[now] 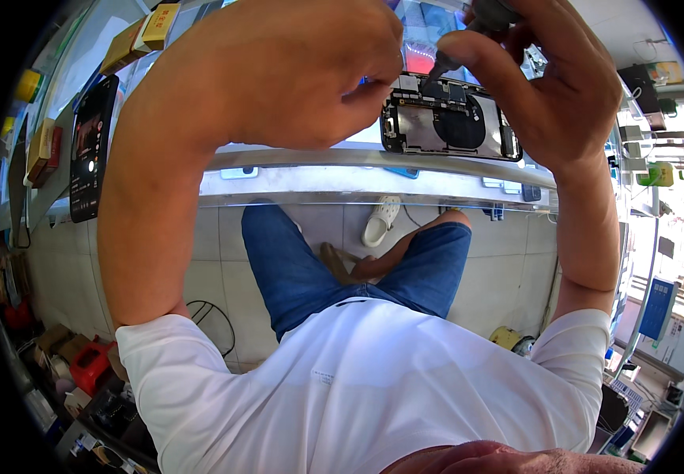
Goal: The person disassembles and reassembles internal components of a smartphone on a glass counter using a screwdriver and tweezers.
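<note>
The right hand [567,95] clamps a dark tool [492,14] at an opened phone [460,126] containing circuitry [446,92]; whether the left hand [310,75] grips anything, I cannot tell.

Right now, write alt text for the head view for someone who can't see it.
A person's right hand holds a grey pointed tool to an opened phone, its inner parts exposed, while the left hand is at its left end. A second phone, screen lit, is farther left.
</note>
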Action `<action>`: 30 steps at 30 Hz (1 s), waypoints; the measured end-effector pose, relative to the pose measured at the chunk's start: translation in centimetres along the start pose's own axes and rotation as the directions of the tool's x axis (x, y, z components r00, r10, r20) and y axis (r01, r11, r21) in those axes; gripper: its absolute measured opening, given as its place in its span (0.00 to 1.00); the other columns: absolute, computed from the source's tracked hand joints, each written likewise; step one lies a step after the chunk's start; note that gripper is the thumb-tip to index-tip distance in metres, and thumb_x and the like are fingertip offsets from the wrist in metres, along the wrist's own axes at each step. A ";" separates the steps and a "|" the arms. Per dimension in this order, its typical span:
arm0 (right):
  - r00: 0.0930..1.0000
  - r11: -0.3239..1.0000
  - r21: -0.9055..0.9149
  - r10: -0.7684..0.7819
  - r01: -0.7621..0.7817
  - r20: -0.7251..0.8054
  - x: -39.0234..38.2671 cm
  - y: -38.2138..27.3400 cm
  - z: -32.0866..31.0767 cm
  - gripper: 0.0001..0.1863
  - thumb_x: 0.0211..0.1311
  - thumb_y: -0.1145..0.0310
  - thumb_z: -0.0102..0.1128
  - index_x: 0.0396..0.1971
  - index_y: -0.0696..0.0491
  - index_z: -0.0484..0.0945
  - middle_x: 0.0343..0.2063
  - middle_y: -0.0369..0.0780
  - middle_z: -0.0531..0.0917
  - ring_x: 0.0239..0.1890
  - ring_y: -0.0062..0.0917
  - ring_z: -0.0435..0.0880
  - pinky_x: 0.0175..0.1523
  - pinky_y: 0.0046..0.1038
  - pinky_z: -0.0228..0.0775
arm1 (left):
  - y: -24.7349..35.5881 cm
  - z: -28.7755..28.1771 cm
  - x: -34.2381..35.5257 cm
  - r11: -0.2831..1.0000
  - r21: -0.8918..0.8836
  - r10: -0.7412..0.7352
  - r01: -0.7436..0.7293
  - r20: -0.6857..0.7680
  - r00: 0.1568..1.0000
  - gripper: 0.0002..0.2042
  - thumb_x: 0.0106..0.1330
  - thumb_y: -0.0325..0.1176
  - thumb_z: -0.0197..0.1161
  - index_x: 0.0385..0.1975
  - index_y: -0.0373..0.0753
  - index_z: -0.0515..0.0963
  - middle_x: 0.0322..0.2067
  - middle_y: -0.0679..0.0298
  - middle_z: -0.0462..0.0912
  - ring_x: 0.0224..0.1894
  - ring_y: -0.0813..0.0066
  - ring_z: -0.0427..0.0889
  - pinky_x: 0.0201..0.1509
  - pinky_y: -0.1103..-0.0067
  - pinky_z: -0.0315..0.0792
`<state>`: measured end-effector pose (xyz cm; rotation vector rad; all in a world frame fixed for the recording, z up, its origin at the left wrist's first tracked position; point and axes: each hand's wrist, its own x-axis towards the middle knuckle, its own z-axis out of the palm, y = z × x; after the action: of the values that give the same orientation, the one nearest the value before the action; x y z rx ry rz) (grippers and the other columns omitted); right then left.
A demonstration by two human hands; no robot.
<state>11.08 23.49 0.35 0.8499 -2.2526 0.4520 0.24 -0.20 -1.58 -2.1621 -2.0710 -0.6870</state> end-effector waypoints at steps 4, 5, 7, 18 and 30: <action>1.000 1.000 -0.008 -0.027 0.027 -0.015 0.7 -0.9 0.2 0.26 0.60 0.73 0.75 0.60 0.61 0.85 0.30 0.41 0.86 0.26 0.21 0.83 0.29 0.23 0.71 | 0.5 0.1 0.1 0.997 -0.040 -0.061 0.060 -0.016 0.998 0.03 0.57 0.20 0.73 0.30 0.31 0.86 0.35 0.58 0.88 0.33 0.55 0.88 0.34 0.67 0.79; 1.000 0.999 -0.023 -0.022 0.022 0.001 0.8 -1.0 0.0 0.26 0.60 0.73 0.75 0.60 0.61 0.85 0.30 0.41 0.86 0.27 0.22 0.83 0.30 0.24 0.73 | 0.6 -0.1 0.1 0.999 -0.018 -0.046 0.045 -0.023 0.999 0.03 0.57 0.20 0.73 0.30 0.31 0.86 0.35 0.58 0.88 0.33 0.55 0.88 0.35 0.67 0.79; 0.999 0.997 -0.074 0.010 -0.007 0.045 0.2 0.1 -0.1 0.26 0.60 0.76 0.72 0.60 0.62 0.84 0.30 0.42 0.86 0.26 0.23 0.83 0.30 0.25 0.73 | 0.6 -0.2 0.1 1.000 0.023 -0.014 0.015 -0.035 0.999 0.03 0.57 0.20 0.72 0.30 0.31 0.86 0.35 0.57 0.88 0.33 0.55 0.88 0.35 0.68 0.79; 0.998 0.990 -0.131 0.050 -0.055 -0.041 2.0 -3.2 1.1 0.23 0.64 0.74 0.73 0.59 0.62 0.85 0.28 0.41 0.84 0.24 0.22 0.81 0.29 0.24 0.71 | -0.2 0.6 -0.6 1.000 -0.001 0.021 -0.021 -0.139 0.990 0.05 0.58 0.20 0.76 0.33 0.33 0.87 0.41 0.56 0.90 0.34 0.56 0.89 0.39 0.69 0.82; 0.999 1.000 0.003 0.016 -0.016 0.039 0.7 -0.7 -0.4 0.23 0.66 0.70 0.73 0.59 0.63 0.84 0.29 0.41 0.84 0.25 0.23 0.82 0.29 0.24 0.72 | 0.0 0.3 -0.8 1.000 0.030 0.008 -0.004 -0.137 0.990 0.06 0.58 0.21 0.76 0.34 0.35 0.88 0.44 0.58 0.91 0.40 0.56 0.90 0.43 0.68 0.83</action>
<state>11.32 22.87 1.21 0.8495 -2.2960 0.4505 0.34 -0.81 -2.13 -2.0426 -1.9918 -0.7763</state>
